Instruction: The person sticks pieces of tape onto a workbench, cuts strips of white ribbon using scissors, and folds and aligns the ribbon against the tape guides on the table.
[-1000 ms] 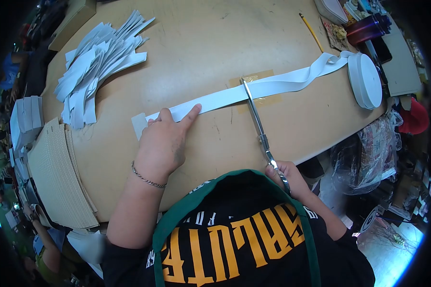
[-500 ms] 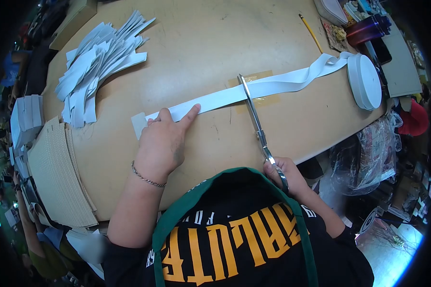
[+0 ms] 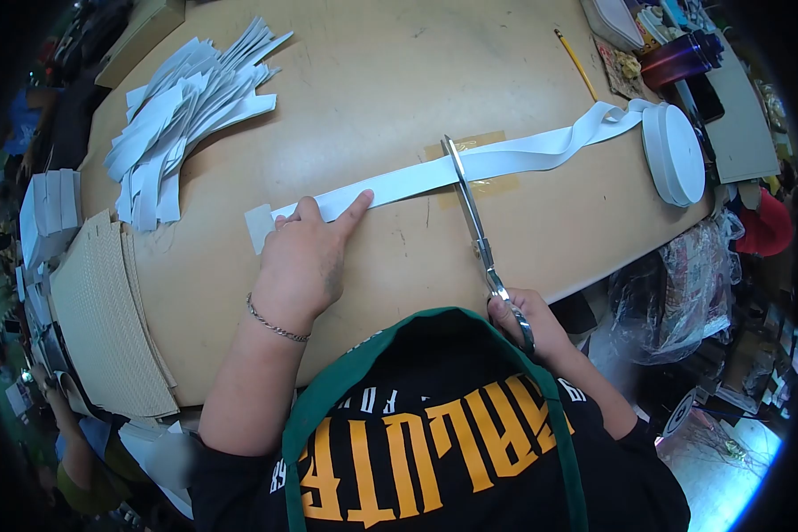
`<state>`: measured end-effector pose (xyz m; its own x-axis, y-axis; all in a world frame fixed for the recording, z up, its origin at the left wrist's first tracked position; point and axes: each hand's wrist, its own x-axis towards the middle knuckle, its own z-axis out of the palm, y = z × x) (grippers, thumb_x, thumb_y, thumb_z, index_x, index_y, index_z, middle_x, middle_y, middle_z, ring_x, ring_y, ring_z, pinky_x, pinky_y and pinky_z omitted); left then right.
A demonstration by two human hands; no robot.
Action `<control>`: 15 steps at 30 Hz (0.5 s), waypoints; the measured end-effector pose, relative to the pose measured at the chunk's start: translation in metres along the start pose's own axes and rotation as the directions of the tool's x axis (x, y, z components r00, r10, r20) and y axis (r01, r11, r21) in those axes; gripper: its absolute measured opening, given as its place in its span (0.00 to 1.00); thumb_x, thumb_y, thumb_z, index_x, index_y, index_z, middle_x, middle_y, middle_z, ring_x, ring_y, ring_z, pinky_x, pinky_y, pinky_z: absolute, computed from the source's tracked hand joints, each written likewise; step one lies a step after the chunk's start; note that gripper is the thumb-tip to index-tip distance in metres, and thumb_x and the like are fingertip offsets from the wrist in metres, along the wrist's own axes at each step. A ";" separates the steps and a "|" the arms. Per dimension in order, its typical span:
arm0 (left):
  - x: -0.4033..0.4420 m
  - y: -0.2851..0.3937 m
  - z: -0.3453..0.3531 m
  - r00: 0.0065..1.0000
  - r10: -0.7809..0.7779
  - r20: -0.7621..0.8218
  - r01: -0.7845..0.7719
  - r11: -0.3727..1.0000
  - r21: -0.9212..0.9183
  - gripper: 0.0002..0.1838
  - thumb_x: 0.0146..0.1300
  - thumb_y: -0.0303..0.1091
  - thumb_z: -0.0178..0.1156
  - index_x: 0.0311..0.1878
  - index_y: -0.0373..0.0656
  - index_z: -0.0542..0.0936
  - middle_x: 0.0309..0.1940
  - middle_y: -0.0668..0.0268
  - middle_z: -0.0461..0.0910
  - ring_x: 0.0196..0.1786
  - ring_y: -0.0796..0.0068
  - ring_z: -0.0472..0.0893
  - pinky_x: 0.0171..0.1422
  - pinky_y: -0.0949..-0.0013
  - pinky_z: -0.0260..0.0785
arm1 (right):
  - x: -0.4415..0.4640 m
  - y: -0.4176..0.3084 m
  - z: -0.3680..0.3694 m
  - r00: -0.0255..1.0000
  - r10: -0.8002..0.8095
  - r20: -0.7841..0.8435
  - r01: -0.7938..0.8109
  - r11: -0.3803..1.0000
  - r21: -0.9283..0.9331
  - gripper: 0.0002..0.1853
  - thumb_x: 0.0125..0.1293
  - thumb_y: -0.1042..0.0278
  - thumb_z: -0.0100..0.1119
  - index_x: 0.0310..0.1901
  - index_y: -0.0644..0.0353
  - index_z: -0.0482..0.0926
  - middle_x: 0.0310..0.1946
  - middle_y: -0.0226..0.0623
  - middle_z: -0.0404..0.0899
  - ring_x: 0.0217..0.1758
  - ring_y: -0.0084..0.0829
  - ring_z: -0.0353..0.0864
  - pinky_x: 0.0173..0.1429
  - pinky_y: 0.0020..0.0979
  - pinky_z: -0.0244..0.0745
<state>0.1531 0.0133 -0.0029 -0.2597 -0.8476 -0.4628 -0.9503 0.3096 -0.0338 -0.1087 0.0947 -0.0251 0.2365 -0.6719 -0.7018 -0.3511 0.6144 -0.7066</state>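
A long white elastic band (image 3: 408, 184) lies across the table, running from a piece of tape (image 3: 259, 228) on the left to a white roll (image 3: 674, 155) on the right. My left hand (image 3: 303, 257) presses the band's left end down, fingers apart and stretched over it. In my right hand (image 3: 528, 324), closed round the handles, are long metal scissors (image 3: 472, 213). Their blades cross the band beside a patch of brown tape (image 3: 492, 184); I cannot tell whether the lower blade is beneath it. Past the blades, the band twists towards the roll.
A heap of cut white strips (image 3: 182, 120) lies at the back left. Textured sheets (image 3: 106, 319) are stacked at the left edge. A pencil (image 3: 576, 64) and a dark tumbler (image 3: 681, 58) are at the back right. Clear plastic wrapping (image 3: 674, 293) hangs below the right edge.
Both hands, the band and the scissors stay nearly as they were. The view has shifted very slightly. A person's arm at the far left has moved a little lower.
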 end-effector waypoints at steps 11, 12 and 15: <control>0.001 0.000 -0.001 1.000 0.001 0.024 -0.001 1.000 -0.007 0.50 0.44 0.19 0.61 0.70 0.68 0.55 0.42 0.49 0.69 0.40 0.52 0.79 0.43 0.61 0.75 | 0.000 -0.008 0.005 0.998 0.033 -0.056 -0.035 0.998 -0.046 0.24 0.64 0.44 0.55 0.22 0.57 0.74 0.14 0.24 0.69 0.16 0.15 0.69 0.23 0.19 0.63; 0.001 0.000 -0.001 1.000 -0.001 0.021 0.002 1.000 -0.006 0.50 0.43 0.19 0.61 0.70 0.68 0.55 0.42 0.49 0.69 0.40 0.52 0.79 0.43 0.61 0.75 | 0.000 -0.008 0.004 0.998 0.035 -0.058 -0.038 0.998 -0.056 0.23 0.65 0.45 0.55 0.22 0.57 0.74 0.14 0.24 0.69 0.16 0.15 0.69 0.23 0.19 0.63; 0.001 0.000 -0.003 0.999 0.000 0.038 0.001 1.000 -0.024 0.50 0.43 0.19 0.61 0.70 0.69 0.55 0.42 0.50 0.69 0.40 0.52 0.79 0.44 0.61 0.75 | -0.003 -0.003 -0.003 0.999 0.052 -0.014 -0.052 0.998 -0.022 0.21 0.66 0.47 0.53 0.25 0.58 0.74 0.14 0.25 0.70 0.17 0.16 0.70 0.23 0.19 0.63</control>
<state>0.1524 0.0110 -0.0006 -0.2533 -0.8307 -0.4958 -0.9543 0.2985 -0.0126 -0.1114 0.0933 -0.0204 0.2049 -0.6449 -0.7363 -0.3833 0.6393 -0.6666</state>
